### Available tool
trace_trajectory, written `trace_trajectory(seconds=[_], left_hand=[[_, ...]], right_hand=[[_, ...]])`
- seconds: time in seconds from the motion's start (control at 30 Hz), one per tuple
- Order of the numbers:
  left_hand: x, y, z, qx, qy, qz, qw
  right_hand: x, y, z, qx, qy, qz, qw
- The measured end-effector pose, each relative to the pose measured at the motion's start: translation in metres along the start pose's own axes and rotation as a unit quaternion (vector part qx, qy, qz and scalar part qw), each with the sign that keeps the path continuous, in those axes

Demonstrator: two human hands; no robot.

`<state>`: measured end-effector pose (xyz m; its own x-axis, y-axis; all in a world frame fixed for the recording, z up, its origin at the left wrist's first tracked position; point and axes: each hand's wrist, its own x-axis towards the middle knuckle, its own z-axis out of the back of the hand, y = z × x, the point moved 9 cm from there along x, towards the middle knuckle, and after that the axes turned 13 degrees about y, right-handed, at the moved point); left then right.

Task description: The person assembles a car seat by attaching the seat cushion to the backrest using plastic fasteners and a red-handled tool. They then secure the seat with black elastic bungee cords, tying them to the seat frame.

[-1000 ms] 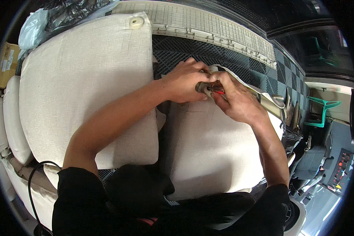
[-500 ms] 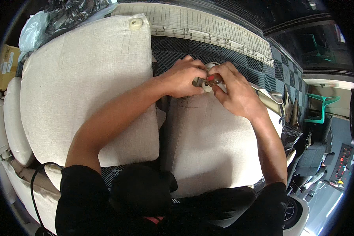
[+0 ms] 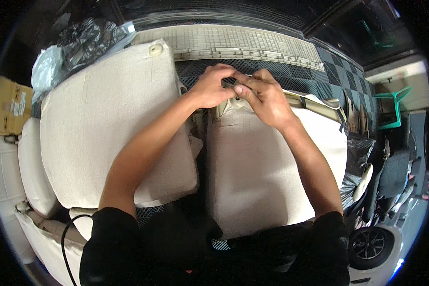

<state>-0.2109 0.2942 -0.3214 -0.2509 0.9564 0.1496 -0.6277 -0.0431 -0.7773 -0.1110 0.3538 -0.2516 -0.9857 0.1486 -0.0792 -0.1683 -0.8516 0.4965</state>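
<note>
Two beige fabric seat cushions lie side by side in the head view, the left cushion [image 3: 105, 128] and the right cushion [image 3: 257, 181]. My left hand [image 3: 212, 88] and my right hand [image 3: 264, 97] meet at the top edge of the right cushion. Both pinch a small dark piece [image 3: 229, 82] between their fingertips, and the fingers hide most of it. A beige strap or trim [image 3: 314, 102] runs to the right from under my right hand. My forearms cross over both cushions.
A ribbed beige panel [image 3: 233, 45] and a black checkered mat [image 3: 338, 71] lie beyond the cushions. Black plastic bags [image 3: 86, 40] and a cardboard box [image 3: 7, 107] sit at the left. A green chair [image 3: 391, 107] and a wheel [image 3: 369, 248] are at the right.
Both hands have moved up to the top edge of the right cushion. The red-handled thing seen in my right hand earlier no longer shows.
</note>
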Motion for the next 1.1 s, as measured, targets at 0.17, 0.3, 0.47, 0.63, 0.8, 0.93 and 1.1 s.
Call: trace_trajectory(seconds=[0.17,0.3,0.47,0.63,0.8,0.93,1.1], left_hand=[[0.004,-0.009,-0.004,-0.433,0.074,-0.034,0.898],[-0.003,-0.010,-0.018,-0.441,0.122,-0.057,0.888],[-0.004,-0.009,-0.020,-0.365,0.111,-0.045,0.923],[-0.003,-0.002,-0.017,-0.253,0.070,0.010,0.965],[-0.002,0.000,-0.016,-0.217,0.062,-0.016,0.974],[-0.003,-0.003,-0.011,-0.269,0.074,-0.034,0.960],[-0.002,0.001,-0.016,-0.237,0.120,-0.006,0.964]], right_hand=[[-0.006,0.007,0.011,0.110,-0.056,0.010,0.992],[-0.008,-0.002,0.008,0.193,-0.045,0.004,0.980],[-0.010,-0.012,0.010,0.158,-0.080,0.033,0.984],[-0.008,-0.023,0.010,0.158,-0.112,-0.001,0.981],[-0.003,-0.028,0.005,0.206,-0.097,0.007,0.974],[-0.002,-0.025,0.003,0.244,-0.069,0.009,0.967],[-0.005,-0.029,0.007,0.259,-0.100,0.053,0.959]])
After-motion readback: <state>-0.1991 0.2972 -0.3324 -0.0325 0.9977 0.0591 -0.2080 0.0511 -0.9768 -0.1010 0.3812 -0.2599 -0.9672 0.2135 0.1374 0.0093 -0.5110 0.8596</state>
